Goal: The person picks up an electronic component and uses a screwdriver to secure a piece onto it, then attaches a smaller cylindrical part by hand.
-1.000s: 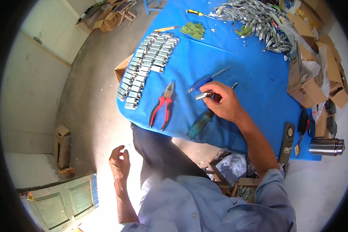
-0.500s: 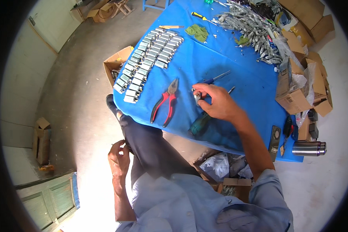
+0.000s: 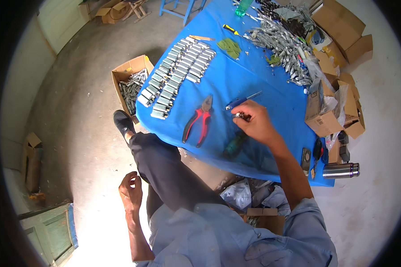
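Note:
Over the blue-covered table (image 3: 223, 84), my right hand (image 3: 257, 122) is closed around a small shiny metal piece (image 3: 241, 115) held at its fingertips. A blue-handled screwdriver (image 3: 241, 101) lies just beyond those fingers. Beneath the hand is a dark green tool handle (image 3: 235, 143), partly covered. Pliers (image 3: 203, 121) with red and black grips rest to the left of it. My left hand (image 3: 130, 192) hangs off the table beside my leg, thumb and fingers curled together; whether anything is between them is hidden. Rows of silver rectangular metal pieces (image 3: 178, 71) line the table's left side.
A large heap of silver metal parts (image 3: 278, 49) covers the far right. Near it lie a green cloth (image 3: 229, 47) and a yellow-handled screwdriver (image 3: 231, 30). Cardboard boxes (image 3: 327, 115) and a steel flask (image 3: 341, 171) stand at right. A parts-filled box (image 3: 131, 89) sits on the floor.
The view has shifted a little. My right hand has turned, its fingers curling further round the metal piece, and has moved off the blue-handled screwdriver. My left hand stays beside my leg.

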`<act>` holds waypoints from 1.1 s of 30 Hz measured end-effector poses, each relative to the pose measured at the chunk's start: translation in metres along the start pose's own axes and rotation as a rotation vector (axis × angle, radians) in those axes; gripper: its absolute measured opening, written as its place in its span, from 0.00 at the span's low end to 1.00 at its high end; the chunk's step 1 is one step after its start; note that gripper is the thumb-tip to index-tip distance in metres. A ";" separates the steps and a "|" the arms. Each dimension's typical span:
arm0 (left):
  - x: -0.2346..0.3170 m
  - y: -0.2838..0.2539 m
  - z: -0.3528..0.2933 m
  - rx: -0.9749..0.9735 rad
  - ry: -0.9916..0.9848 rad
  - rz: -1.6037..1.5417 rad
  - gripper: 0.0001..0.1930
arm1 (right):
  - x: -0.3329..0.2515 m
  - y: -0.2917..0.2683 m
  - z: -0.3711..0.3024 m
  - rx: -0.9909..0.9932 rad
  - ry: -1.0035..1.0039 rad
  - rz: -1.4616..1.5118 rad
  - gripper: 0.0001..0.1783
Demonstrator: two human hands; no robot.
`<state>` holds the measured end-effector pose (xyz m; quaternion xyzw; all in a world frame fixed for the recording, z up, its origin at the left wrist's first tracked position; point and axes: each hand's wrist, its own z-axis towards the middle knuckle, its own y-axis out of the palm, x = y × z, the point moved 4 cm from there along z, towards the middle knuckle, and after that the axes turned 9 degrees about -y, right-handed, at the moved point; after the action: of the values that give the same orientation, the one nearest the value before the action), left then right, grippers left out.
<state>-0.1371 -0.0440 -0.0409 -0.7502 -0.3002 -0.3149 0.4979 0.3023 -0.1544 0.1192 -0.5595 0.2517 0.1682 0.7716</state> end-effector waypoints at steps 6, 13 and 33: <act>-0.035 -0.001 0.001 0.001 -0.047 -0.051 0.12 | -0.018 0.019 0.062 0.191 0.026 0.228 0.08; -0.048 -0.010 0.005 -0.038 -0.142 -0.032 0.14 | -0.025 0.072 0.117 0.192 -0.188 0.129 0.08; -0.058 -0.006 0.017 -0.074 -0.206 -0.033 0.14 | -0.007 0.084 0.123 0.322 -0.145 -0.259 0.09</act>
<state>-0.1748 -0.0343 -0.0879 -0.7915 -0.3502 -0.2551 0.4311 0.2762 -0.0108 0.0880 -0.4432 0.1451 0.0652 0.8822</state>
